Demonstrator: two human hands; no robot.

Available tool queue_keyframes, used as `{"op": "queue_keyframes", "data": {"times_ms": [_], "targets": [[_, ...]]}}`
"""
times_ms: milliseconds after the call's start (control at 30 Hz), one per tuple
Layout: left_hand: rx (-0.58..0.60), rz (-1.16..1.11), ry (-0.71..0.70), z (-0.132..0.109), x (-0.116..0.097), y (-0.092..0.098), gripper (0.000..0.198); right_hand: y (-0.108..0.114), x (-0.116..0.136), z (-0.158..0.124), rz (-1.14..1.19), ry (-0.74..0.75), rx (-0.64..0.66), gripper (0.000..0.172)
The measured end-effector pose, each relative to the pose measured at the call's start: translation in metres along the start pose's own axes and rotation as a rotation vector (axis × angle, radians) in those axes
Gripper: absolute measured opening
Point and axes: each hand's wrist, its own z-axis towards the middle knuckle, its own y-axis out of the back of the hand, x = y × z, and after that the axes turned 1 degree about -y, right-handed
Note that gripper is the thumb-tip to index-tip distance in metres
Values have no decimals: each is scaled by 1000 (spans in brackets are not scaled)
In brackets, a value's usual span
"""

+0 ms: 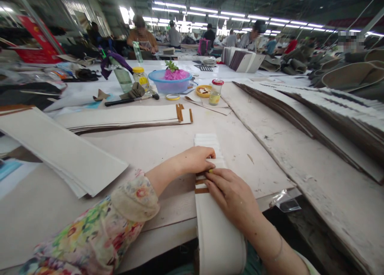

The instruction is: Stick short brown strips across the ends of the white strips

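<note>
A stack of long white strips [219,237] with brown end bands [202,190] runs from the table's front edge toward its middle, fanned in small steps at the far part. My left hand [196,159] is closed at the fanned part, its thumb and curled fingers pressing on the strip edges. Just nearer, my right hand [235,195] has its fingers together over the strips beside the brown bands. Its fingertips meet the left hand's fingers, and a small yellow spot shows there. What lies under the fingers is partly hidden.
White strips [126,117] lie at left, and wider white panels [69,147] nearer. A brush [132,100], a blue basin [170,83], a yellow dish [203,91] and a glass jar [215,93] stand beyond. Layered panels [315,123] lie right. Other people work farther back.
</note>
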Motion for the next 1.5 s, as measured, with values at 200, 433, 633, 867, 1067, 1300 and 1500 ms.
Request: {"op": "queue_keyframes", "data": {"times_ms": [200,433,633,867,1067,1300,1500], "targets": [[16,104,-15,-3,-4,5,19,2,0,-2,-12,22,-14,26],[-141,268,-114,-4,-15,-3,17,-2,1,-1,-17,4,-23,22],[-152,87,-145,5,-11,-13,27,-2,1,-2,-27,11,-59,20],[-186,161,-243,4,-10,-18,22,-2,1,-5,-37,-12,-75,18],[-183,268,-290,3,-11,-23,18,0,3,-6,-52,-26,-90,27],[-137,348,-317,-3,-20,-20,14,1,4,-6,-55,-25,-79,33],[-103,377,-313,-3,-23,-18,15,2,3,-5,-36,-41,-46,33]]}}
